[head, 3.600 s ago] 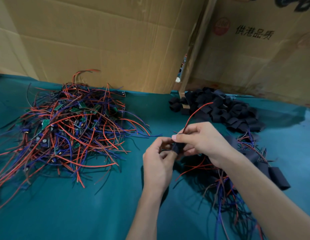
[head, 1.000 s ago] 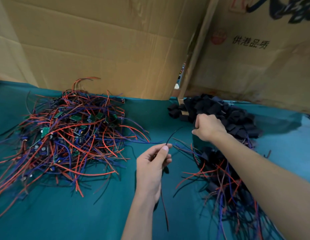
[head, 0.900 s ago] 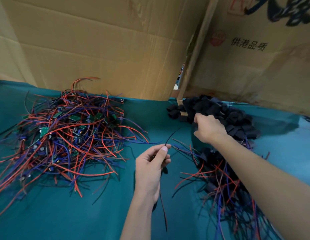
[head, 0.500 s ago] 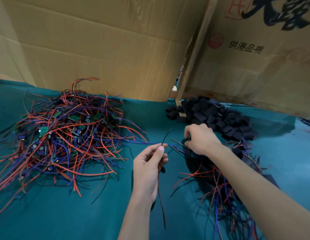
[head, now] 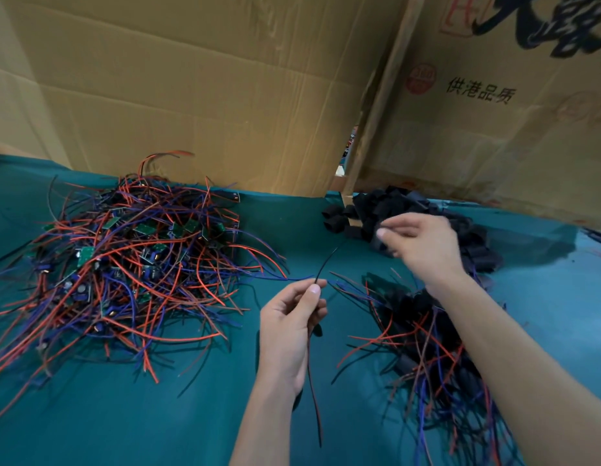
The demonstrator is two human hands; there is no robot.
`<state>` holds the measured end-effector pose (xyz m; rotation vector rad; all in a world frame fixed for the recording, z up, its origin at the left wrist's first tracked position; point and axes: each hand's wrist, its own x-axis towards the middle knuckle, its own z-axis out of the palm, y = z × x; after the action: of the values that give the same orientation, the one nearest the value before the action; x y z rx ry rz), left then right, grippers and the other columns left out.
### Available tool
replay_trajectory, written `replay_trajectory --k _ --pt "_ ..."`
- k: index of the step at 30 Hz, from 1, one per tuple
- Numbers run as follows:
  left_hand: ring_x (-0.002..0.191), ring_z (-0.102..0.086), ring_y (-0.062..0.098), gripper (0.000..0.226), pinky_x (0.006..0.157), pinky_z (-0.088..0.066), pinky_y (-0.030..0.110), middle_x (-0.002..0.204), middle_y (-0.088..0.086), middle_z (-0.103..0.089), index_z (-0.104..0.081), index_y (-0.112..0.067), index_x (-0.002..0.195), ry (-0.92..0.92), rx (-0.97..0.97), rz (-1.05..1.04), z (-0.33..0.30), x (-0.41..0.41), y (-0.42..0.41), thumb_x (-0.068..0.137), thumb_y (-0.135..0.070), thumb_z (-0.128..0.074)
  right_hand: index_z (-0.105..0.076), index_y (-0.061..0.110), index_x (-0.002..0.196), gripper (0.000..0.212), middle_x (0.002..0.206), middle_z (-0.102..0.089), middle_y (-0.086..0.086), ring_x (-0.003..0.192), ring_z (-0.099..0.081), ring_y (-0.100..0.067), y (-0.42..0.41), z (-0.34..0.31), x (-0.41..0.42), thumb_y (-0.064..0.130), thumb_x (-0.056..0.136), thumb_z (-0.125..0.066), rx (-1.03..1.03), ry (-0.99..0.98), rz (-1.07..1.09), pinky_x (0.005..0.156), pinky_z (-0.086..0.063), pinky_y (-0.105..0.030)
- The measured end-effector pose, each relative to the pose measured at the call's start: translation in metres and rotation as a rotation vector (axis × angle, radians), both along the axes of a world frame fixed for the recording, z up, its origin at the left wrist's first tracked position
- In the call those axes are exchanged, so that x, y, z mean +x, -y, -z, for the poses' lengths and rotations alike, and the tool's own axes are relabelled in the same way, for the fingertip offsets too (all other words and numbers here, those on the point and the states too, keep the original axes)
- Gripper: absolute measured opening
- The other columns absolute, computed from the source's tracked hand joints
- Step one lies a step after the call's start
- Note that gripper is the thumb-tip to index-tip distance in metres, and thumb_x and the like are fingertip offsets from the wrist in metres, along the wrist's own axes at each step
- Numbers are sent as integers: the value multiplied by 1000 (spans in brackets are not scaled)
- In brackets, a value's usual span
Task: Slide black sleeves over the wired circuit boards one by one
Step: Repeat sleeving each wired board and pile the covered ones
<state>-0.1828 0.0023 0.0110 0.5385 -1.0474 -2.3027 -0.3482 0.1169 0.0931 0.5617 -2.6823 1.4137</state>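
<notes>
My left hand (head: 289, 331) pinching a wired board's black lead (head: 317, 334), right hand (head: 423, 247), lifted off the sleeve pile (head: 410, 213), now gripping one black sleeve (head: 379, 242) beside it.

Bench (head: 157, 418) covered in teal cloth. Left: big tangle of wired circuit boards (head: 124, 264), red and blue leads. Far right, by cardboard wall (head: 191, 95): heap of black sleeves (head: 474, 243). Near right: pile of sleeved boards (head: 426, 338), wires trailing.
</notes>
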Motion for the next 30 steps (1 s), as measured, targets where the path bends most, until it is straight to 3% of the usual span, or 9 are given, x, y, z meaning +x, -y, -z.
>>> replay_trajectory --k 2,4,9,16,18,22,25,28,30 --pt "71 -59 10 13 68 -54 19 89 2 -75 -74 -5 92 4 -5 6 1 0 0 92 -1 -62 -77 10 96 8 91 -76 -7 88 -71 -20 0 -2 9 13 90 -79 -387 186 51 73 -62 -30" --pt "71 -59 10 14 68 -54 19 90 2 -75 -75 -7 90 6 -15 15 0 0 0 92 -1 -62 -73 5 93 4 91 -71 -13 84 -68 -23 7 -1 18 7 91 -75 -638 377 49 75 -62 -29" --pt "70 -60 10 19 68 -54 19 95 4 -76 -78 -11 84 -2 -44 34 1 0 0 92 -2 -63 -66 3 90 8 90 -71 -16 80 -69 -23 25 0 33 5 92 -73 -891 598 40 70 -63 -26" --pt "69 -60 10 18 67 -55 18 93 5 -76 -77 -10 84 -11 -26 28 1 -1 0 91 0 -63 -70 5 96 13 80 -75 -9 69 -70 -19 26 6 53 11 88 -78 -759 633 -119 64 -60 -25" --pt "69 -61 11 17 67 -54 18 94 6 -76 -77 -9 85 -20 -22 35 1 0 1 90 0 -64 -68 4 106 25 81 -76 -6 69 -71 -17 26 9 60 10 85 -80 -785 636 -132 63 -58 -24" --pt "68 -62 12 17 66 -55 19 92 8 -76 -78 -9 83 -10 -7 38 2 -1 0 88 2 -66 -67 5 108 32 85 -76 -6 71 -71 -13 24 12 64 10 80 -82 -896 723 -96 58 -55 -20" --pt "74 -64 16 20 74 -57 23 83 7 -72 -77 -10 96 -9 -50 43 5 -2 -1 86 5 -68 -60 -3 121 50 85 -75 -5 68 -70 -8 24 20 71 8 78 -85 -697 646 -118 55 -52 -20" --pt "93 -70 26 41 92 -55 33 95 9 -73 -67 -12 115 -3 -81 39 7 -3 1 79 6 -74 -68 7 109 39 75 -77 1 70 -68 -9 23 28 76 9 75 -88 -469 428 -140 56 -51 -19" --pt "97 -71 24 46 89 -55 30 103 9 -75 -65 -14 117 7 -98 57 8 -4 1 73 0 -67 -71 11 96 29 76 -78 -1 70 -68 -13 23 31 78 11 74 -90 -389 334 -124 61 -53 -24"
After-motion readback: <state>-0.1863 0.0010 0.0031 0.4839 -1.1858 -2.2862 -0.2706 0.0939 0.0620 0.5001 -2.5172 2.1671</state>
